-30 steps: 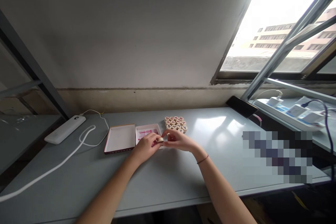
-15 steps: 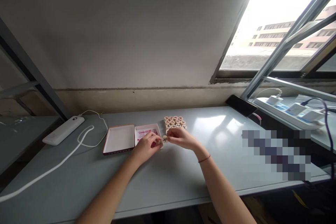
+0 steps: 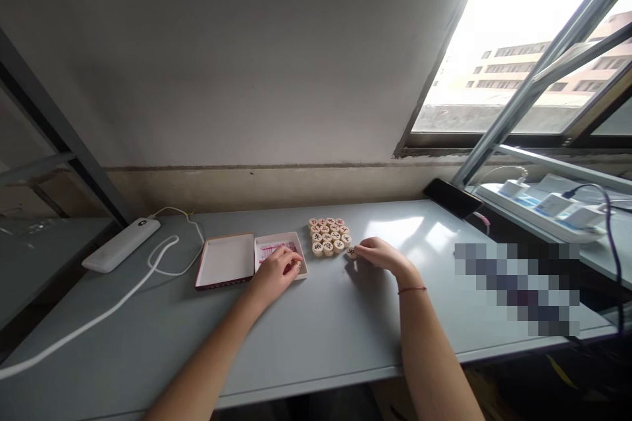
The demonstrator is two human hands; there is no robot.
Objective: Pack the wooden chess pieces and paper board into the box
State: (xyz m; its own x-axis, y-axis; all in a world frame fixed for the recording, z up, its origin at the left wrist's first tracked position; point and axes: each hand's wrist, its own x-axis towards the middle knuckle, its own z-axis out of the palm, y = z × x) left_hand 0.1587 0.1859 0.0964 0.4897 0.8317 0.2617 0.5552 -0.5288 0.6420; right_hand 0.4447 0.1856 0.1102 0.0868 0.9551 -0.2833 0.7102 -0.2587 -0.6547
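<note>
Between its thumb and fingertips my right hand [image 3: 382, 255] grips a round wooden xiangqi piece [image 3: 350, 252] with a black character facing up. That piece is at the front right corner of a tight block of xiangqi pieces [image 3: 329, 237], laid in rows. Red characters show at the back of the block, black ones at the front. Over the right edge of the box base [image 3: 300, 245], the fingers of my left hand [image 3: 277, 271] are closed. A small cream xiangqi piece [image 3: 298, 266] peeks out at their tips, mostly hidden. Pink-red printed material [image 3: 269, 249] lies inside the box base.
The box's lid [image 3: 227, 260] lies open side up to the left of the base. Further left are a white power bank [image 3: 120, 245] and a white cable [image 3: 113, 308]. A black phone [image 3: 451, 198] and a power strip [image 3: 543, 214] are at the right, beside a metal frame.
My right hand has moved right with the xiangqi piece, from near my left hand to the block's front right corner. My left hand has stayed nearly still at the box.
</note>
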